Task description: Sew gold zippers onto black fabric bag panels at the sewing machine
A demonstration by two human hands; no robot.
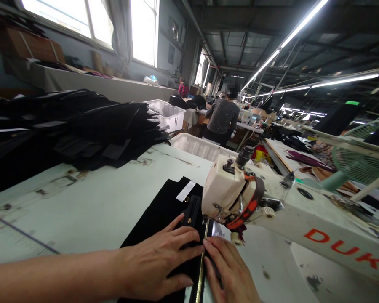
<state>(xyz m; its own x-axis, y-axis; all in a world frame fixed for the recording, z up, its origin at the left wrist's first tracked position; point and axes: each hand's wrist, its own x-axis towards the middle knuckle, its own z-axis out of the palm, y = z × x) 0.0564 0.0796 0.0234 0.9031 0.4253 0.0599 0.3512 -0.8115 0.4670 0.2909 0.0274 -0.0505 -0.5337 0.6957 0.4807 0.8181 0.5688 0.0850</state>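
Note:
A black fabric piece (pixel 158 214) lies on the sewing table, with a white label (pixel 185 190) and a dark zipped strip (pixel 192 210) near its far edge. Along its right side runs a zipper (pixel 201 273) with gold teeth, leading up to the needle area of the sewing machine (pixel 222 191). My left hand (pixel 164 256) rests flat on the fabric, fingers spread, fingertips beside the zipper. On the zipper's other side is my right hand (pixel 229 269), its fingers closed at the edge of the tape just in front of the machine head.
A large stack of black fabric pieces (pixel 107 126) covers the table's far left. Behind the table stand white plastic bins (pixel 166 111). The machine arm (pixel 303 227) extends across the right, near a green fan (pixel 360 155). A person (pixel 222 115) sits farther ahead.

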